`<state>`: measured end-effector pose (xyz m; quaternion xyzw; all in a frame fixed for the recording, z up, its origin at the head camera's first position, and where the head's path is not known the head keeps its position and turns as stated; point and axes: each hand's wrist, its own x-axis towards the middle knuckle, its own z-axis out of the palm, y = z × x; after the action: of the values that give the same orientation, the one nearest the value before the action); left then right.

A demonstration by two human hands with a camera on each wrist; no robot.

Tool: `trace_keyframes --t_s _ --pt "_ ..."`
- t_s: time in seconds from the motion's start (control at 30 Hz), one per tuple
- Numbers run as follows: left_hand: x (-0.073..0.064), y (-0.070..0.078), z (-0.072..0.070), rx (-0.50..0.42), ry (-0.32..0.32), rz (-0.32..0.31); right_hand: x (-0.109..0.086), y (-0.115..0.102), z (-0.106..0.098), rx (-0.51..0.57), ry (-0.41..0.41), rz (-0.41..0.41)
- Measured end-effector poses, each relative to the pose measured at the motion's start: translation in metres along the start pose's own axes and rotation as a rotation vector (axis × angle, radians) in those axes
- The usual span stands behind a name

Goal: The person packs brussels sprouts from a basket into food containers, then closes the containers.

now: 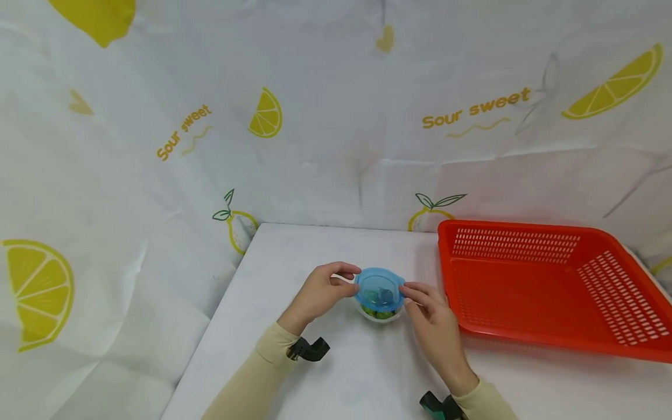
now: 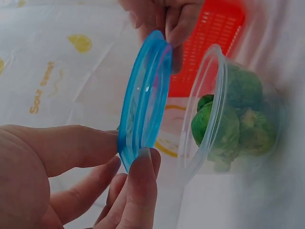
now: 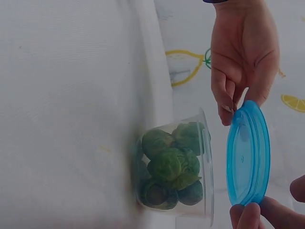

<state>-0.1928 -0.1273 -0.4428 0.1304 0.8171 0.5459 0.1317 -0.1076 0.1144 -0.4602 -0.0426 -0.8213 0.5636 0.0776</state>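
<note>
A round blue translucent lid [image 1: 379, 290] is held level or slightly tilted just above a clear plastic tub [image 3: 208, 176]. My left hand [image 1: 324, 291] pinches the lid's left edge between thumb and fingers. On the opposite edge, my right hand [image 1: 433, 328] pinches it the same way. Several green Brussels sprouts [image 3: 171, 164] fill much of the tub, which stands upright on the table. Both wrist views show a gap between the lid and the tub's rim [image 2: 217, 95]; neither hand touches the tub.
To the right of my right hand lies a large red plastic basket [image 1: 514, 291] with slotted walls. The white table [image 1: 273, 256] meets a lemon-printed cloth [image 1: 336, 116] at the back and left.
</note>
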Motion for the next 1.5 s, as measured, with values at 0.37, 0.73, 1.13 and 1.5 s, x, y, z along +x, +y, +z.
trace_keyframes --t_s 0.37,0.73,1.13,1.5 --pt "0.003 -0.009 0.004 -0.050 -0.013 -0.018 -0.002 0.006 0.002 0.003 -0.037 0.023" --pt "0.005 -0.019 0.009 -0.028 0.005 -0.040 -0.004 0.011 0.008 0.010 -0.032 0.004" --pt "0.007 -0.018 0.011 -0.005 0.017 -0.027 -0.002 0.012 0.009 -0.012 0.010 -0.034" --pt "0.008 -0.020 0.013 0.008 0.018 -0.017 0.002 0.016 0.010 -0.048 -0.011 0.032"
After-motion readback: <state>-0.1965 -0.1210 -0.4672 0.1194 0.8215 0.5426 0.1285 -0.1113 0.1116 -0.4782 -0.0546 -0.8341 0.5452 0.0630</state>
